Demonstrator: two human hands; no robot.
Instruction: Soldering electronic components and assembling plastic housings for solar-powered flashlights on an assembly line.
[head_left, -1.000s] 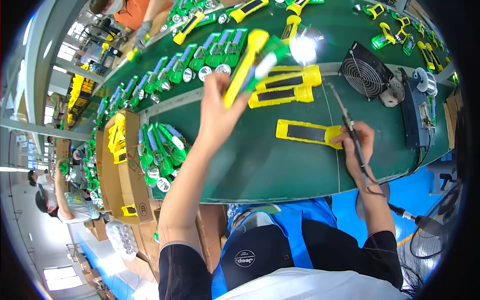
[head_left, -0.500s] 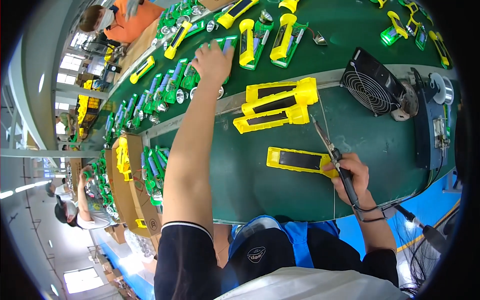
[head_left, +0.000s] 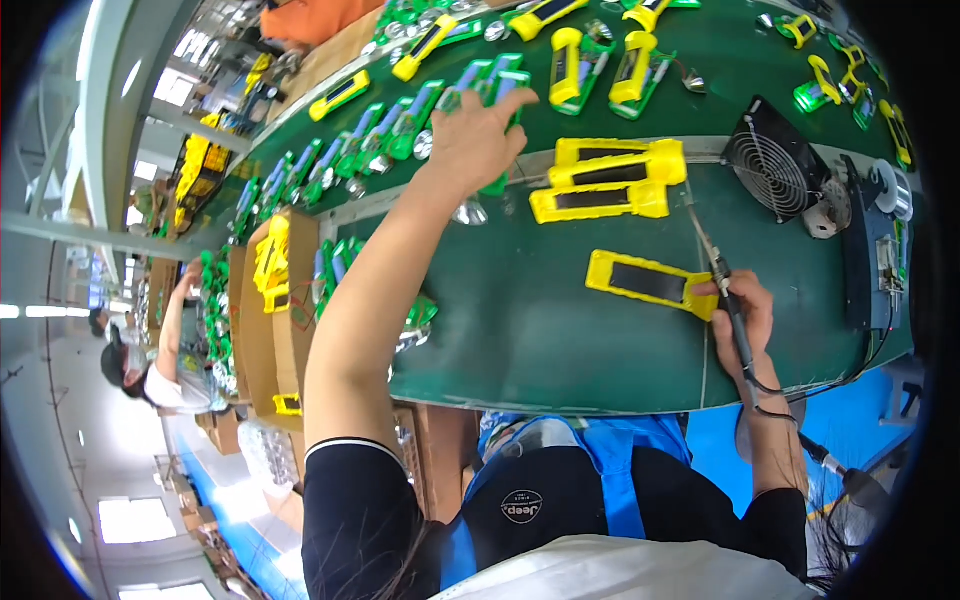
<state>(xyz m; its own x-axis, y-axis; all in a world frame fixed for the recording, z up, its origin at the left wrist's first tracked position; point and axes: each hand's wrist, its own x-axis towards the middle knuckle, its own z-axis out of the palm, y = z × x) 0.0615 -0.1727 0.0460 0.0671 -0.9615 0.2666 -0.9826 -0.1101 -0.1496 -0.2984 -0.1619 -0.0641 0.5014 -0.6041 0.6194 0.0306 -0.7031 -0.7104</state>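
My left hand point(head_left: 472, 145) reaches across to the far belt, its fingers around a green flashlight housing point(head_left: 513, 82) with a blue cell inside. Part of that grip is hidden behind the hand. A shiny reflector point(head_left: 470, 213) hangs at the housing's near end. My right hand point(head_left: 745, 312) is closed around a soldering iron point(head_left: 733, 300), its tip pointing away from me. The fingertips of this hand also touch the end of a yellow casing point(head_left: 645, 281) with a dark panel, lying on the green bench. Beyond it rest several similar yellow casings point(head_left: 612, 174), side by side.
A black fan point(head_left: 770, 165) and a solder spool point(head_left: 893, 190) stand at the right. Green housings point(head_left: 365, 140) line the far belt. On the left is a cardboard box point(head_left: 296, 340) with yellow parts. A co-worker point(head_left: 170, 375) sits beyond the box.
My left hand has drawn the green housing and its reflector nearer, over the belt's edge. My right hand keeps the soldering iron by the yellow casing. The whole view has shifted.
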